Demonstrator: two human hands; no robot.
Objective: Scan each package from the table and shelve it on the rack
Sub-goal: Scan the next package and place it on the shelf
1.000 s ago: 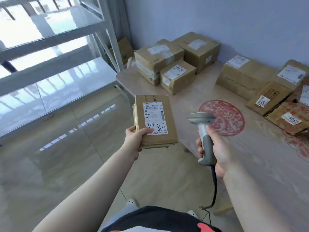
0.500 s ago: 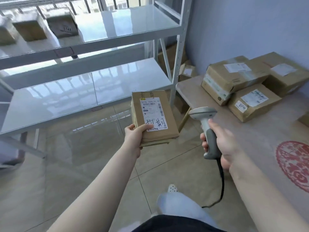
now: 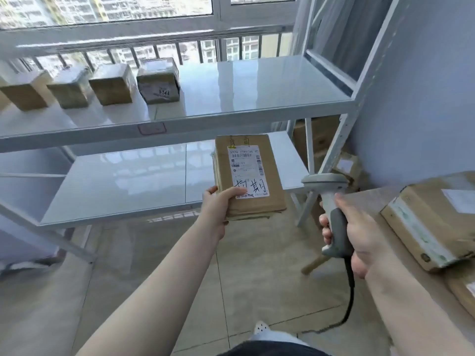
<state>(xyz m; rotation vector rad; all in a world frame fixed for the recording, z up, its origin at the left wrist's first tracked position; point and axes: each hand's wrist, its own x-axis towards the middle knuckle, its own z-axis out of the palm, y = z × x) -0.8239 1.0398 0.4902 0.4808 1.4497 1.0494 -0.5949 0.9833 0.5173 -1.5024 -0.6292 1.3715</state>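
Here the white metal rack fills most of the view, standing in front of a barred window and against a pale blue wall. Its upper shelf carries four cardboard boxes in a row at the left, set just beside one another; the right part of that shelf is bare. The lower shelf shows only reflections. At the right edge is the wooden table, with a large taped cardboard box lying on it and the corner of another box nearer the camera. More boxes sit on the floor behind the rack's right leg, beside the wall. The floor is beige tile.

Between rack and table, the left hand holds up a flat brown cardboard package, well clear of the table and in front of the lower shelf's edge. The fingers are under it and the thumb is pressed on its lower left corner, pinching it. Its top face points at the camera and bears a white shipping label with barcodes and black handwritten characters.

The right hand is wrapped tight around the grip of a grey handheld barcode scanner, just to the right of the package and apart from it. A black cable hangs from its base toward the floor.
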